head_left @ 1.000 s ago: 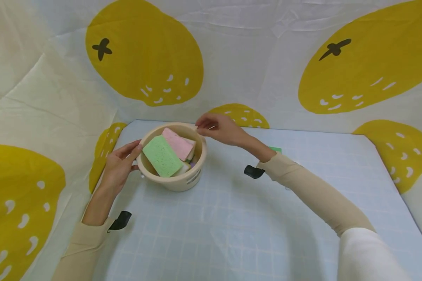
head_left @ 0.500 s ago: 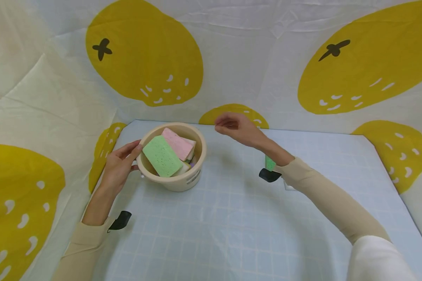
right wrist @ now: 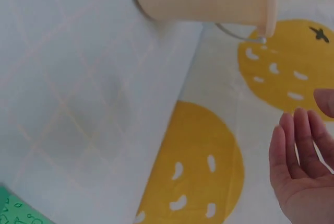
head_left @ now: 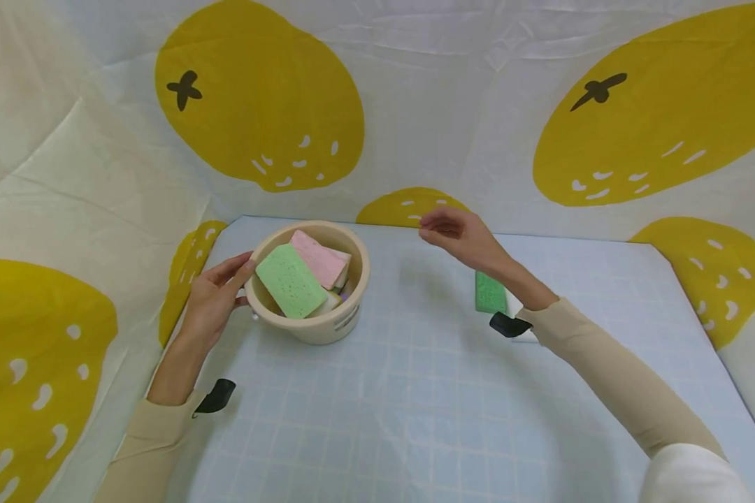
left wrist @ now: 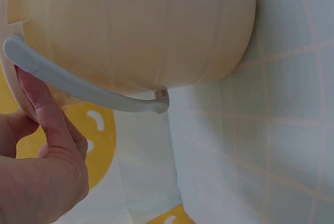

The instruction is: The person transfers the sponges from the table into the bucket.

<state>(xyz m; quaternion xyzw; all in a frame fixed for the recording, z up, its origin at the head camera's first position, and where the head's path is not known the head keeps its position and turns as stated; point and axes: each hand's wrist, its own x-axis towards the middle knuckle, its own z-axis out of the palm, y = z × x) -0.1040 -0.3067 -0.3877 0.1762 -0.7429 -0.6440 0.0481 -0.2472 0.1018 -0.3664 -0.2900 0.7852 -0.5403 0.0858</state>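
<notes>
A beige bucket (head_left: pixel 317 334) stands at the back left of the table, with several sponges inside. On top lie a light green sponge (head_left: pixel 291 281) and a pink sponge (head_left: pixel 317 257). My left hand (head_left: pixel 209 300) grips the bucket's left rim. In the left wrist view its fingers tuck under the rim beside the grey handle (left wrist: pixel 99 92), which hangs along the bucket wall (left wrist: pixel 162 25). To the right of the bucket, my right hand (head_left: pixel 459 236) is in the air, holding nothing. The right wrist view shows its fingers (right wrist: pixel 305 140) loosely bent, apart from everything.
A darker green sponge (head_left: pixel 489 292) lies on the table below my right forearm. Beside it a white item (head_left: pixel 513 303) is partly hidden by the wrist. The table has a pale blue checked cover (head_left: pixel 377 419). White cloth with yellow fruit prints (head_left: pixel 447 105) encloses the back and sides.
My right hand has moved right, away from the bucket's far rim, and the darker green sponge has come further into sight. The left hand and bucket have stayed in place.
</notes>
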